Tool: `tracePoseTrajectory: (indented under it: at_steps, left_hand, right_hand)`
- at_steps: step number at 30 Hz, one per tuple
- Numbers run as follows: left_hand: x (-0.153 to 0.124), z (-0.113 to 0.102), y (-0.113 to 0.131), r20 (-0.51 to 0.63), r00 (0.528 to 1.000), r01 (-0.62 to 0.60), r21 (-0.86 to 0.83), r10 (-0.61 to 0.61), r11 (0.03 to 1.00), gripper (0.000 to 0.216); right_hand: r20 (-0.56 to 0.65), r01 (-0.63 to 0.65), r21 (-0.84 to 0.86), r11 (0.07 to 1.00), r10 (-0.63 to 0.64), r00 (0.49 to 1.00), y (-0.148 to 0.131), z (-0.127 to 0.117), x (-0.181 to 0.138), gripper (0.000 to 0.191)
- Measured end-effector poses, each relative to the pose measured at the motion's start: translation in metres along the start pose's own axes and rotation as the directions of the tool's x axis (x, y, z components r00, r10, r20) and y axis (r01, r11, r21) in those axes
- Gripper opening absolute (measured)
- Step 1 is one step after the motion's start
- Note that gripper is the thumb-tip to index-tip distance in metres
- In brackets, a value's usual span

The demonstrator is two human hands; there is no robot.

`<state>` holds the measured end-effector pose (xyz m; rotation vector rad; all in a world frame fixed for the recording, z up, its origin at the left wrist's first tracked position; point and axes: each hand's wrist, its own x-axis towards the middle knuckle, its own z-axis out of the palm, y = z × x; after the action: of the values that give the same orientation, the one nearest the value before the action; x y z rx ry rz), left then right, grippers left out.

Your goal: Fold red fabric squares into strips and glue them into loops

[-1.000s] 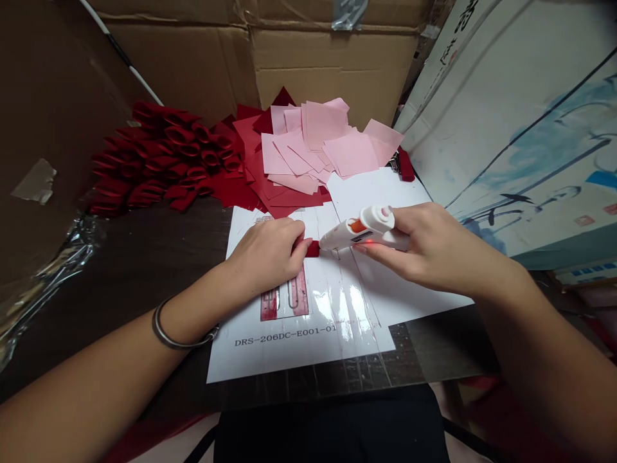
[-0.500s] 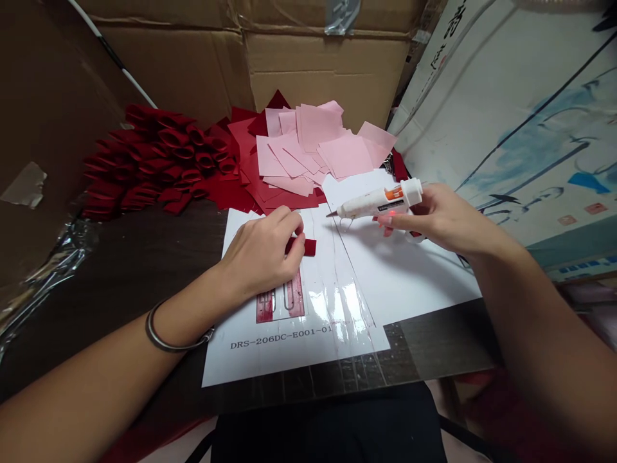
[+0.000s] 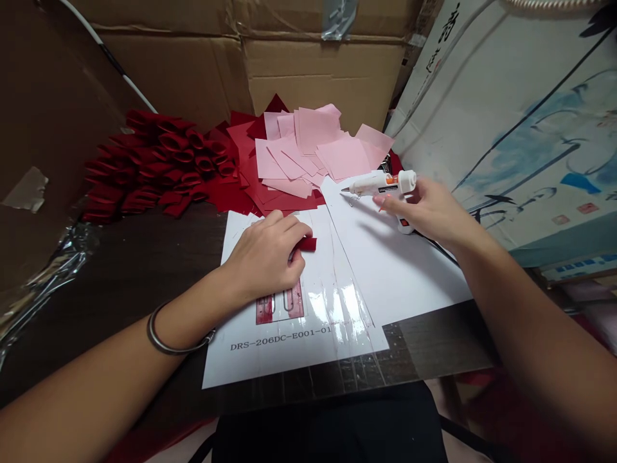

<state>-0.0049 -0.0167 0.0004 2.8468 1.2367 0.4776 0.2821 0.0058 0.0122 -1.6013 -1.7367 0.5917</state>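
Note:
My left hand (image 3: 267, 254) rests on a taped white sheet (image 3: 308, 334), its fingers closed on a small folded red piece (image 3: 306, 244). Only the piece's right end shows past the fingertips. My right hand (image 3: 427, 209) grips a white hot glue gun (image 3: 380, 184) with an orange trigger, lifted over a second white sheet (image 3: 390, 263). The gun's nozzle points left, well away from the red piece.
Pink paper squares (image 3: 313, 145) lie over red sheets at the back centre. A heap of folded red pieces (image 3: 154, 164) sits back left. Cardboard boxes (image 3: 299, 64) wall the back and left; a printed white box (image 3: 520, 128) stands at the right. Dark table (image 3: 135, 270) shows at left.
My right hand has pulled the glue gun up and to the right, away from the red piece. My left hand stays pressed on the piece.

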Motion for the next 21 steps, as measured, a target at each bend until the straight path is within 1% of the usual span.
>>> tracePoseTrajectory:
  at_steps: [1, 2, 3, 4, 5, 7, 9, 10, 11, 12, 14, 16, 18, 21]
  left_hand:
    - [0.000, 0.001, 0.000, -0.019, 1.000, 0.004, -0.011, -0.004, 1.000, 0.026]
    - [0.001, 0.002, -0.001, -0.044, 0.999, 0.009, -0.027, -0.010, 1.000, 0.024]
    - [0.001, 0.003, -0.001, -0.072, 0.997, 0.010, -0.049, -0.013, 0.999, 0.024]
    - [0.001, 0.003, -0.001, -0.106, 0.994, 0.004, -0.073, -0.011, 0.997, 0.023]
    - [0.001, 0.003, -0.002, -0.142, 0.990, -0.010, -0.100, -0.004, 0.995, 0.024]
    - [0.001, 0.002, -0.002, -0.215, 0.976, -0.052, -0.157, 0.017, 0.986, 0.025]
    - [0.000, 0.001, -0.001, -0.275, 0.960, -0.105, -0.206, 0.046, 0.973, 0.027]
    - [0.000, 0.000, -0.001, -0.300, 0.952, -0.134, -0.226, 0.062, 0.965, 0.027]
    - [-0.001, -0.001, 0.000, -0.323, 0.943, -0.164, -0.242, 0.080, 0.956, 0.028]
    - [-0.001, -0.002, 0.001, -0.341, 0.935, -0.195, -0.254, 0.101, 0.947, 0.029]
    - [-0.002, -0.003, 0.002, -0.365, 0.920, -0.249, -0.263, 0.142, 0.932, 0.030]
    - [-0.003, -0.004, 0.004, -0.385, 0.908, -0.275, -0.252, 0.165, 0.928, 0.032]
    - [-0.004, -0.004, 0.005, -0.397, 0.900, -0.281, -0.214, 0.180, 0.935, 0.034]
    - [-0.006, -0.002, 0.005, -0.419, 0.887, -0.285, -0.163, 0.195, 0.945, 0.038]
  right_hand:
    - [-0.108, 0.037, -0.025, 0.999, -0.040, 0.993, -0.006, 0.000, -0.003, 0.051]
    - [-0.263, 0.082, -0.061, 0.995, -0.096, 0.960, -0.013, 0.000, -0.007, 0.058]
    - [-0.413, 0.143, -0.108, 0.984, -0.175, 0.894, -0.019, 0.002, -0.011, 0.061]
    - [-0.507, 0.218, -0.149, 0.964, -0.264, 0.821, -0.026, 0.004, -0.016, 0.057]
    - [-0.538, 0.295, -0.170, 0.940, -0.340, 0.772, -0.031, 0.007, -0.021, 0.049]
    - [-0.467, 0.432, -0.152, 0.889, -0.450, 0.761, -0.039, 0.015, -0.030, 0.036]
    - [-0.298, 0.497, -0.126, 0.858, -0.511, 0.806, -0.042, 0.023, -0.036, 0.029]
    - [-0.220, 0.533, -0.113, 0.839, -0.544, 0.810, -0.042, 0.027, -0.037, 0.028]
    - [-0.151, 0.571, -0.096, 0.816, -0.578, 0.802, -0.042, 0.030, -0.037, 0.027]
    - [-0.102, 0.613, -0.074, 0.787, -0.617, 0.780, -0.043, 0.032, -0.037, 0.026]
    - [-0.058, 0.692, -0.019, 0.722, -0.692, 0.720, -0.044, 0.035, -0.036, 0.025]
    - [-0.042, 0.745, 0.033, 0.666, -0.744, 0.667, -0.046, 0.035, -0.035, 0.022]
    - [-0.034, 0.771, 0.073, 0.632, -0.771, 0.635, -0.048, 0.036, -0.035, 0.022]
    - [-0.029, 0.788, 0.104, 0.607, -0.790, 0.612, -0.047, 0.038, -0.036, 0.022]
